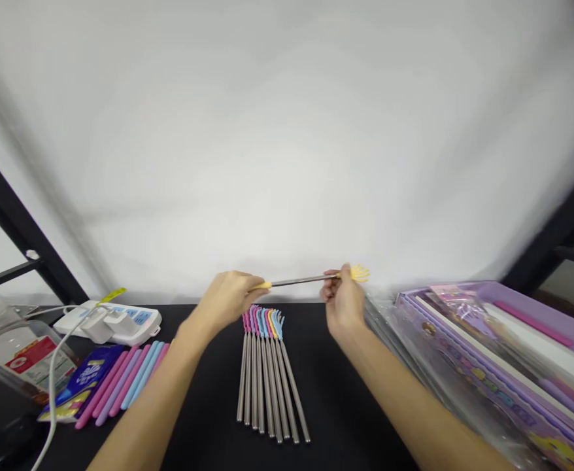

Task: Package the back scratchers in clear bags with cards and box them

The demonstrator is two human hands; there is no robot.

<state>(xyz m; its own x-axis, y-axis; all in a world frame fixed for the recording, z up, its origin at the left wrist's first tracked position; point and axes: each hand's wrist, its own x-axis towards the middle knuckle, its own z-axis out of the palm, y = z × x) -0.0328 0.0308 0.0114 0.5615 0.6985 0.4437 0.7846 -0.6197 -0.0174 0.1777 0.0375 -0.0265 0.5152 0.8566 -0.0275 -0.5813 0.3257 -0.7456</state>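
Observation:
A back scratcher (299, 280) with a thin metal rod is held level between my two hands above the black table. My left hand (231, 297) is closed around its yellow handle at the left end. Near the yellow claw-shaped head (359, 273), my right hand (344, 297) pinches the rod. Below lie several metal rods (267, 386) side by side in a fan, with pink, blue and yellow claw heads at their far ends.
At the left lie several pink, purple and blue handles (125, 383), a blue tissue pack (88, 379), a white power strip (147, 320) with a cable, and a plastic jar (32, 360). On the right, a purple box (517, 294) holds packaged items beside clear plastic sleeves (405, 347).

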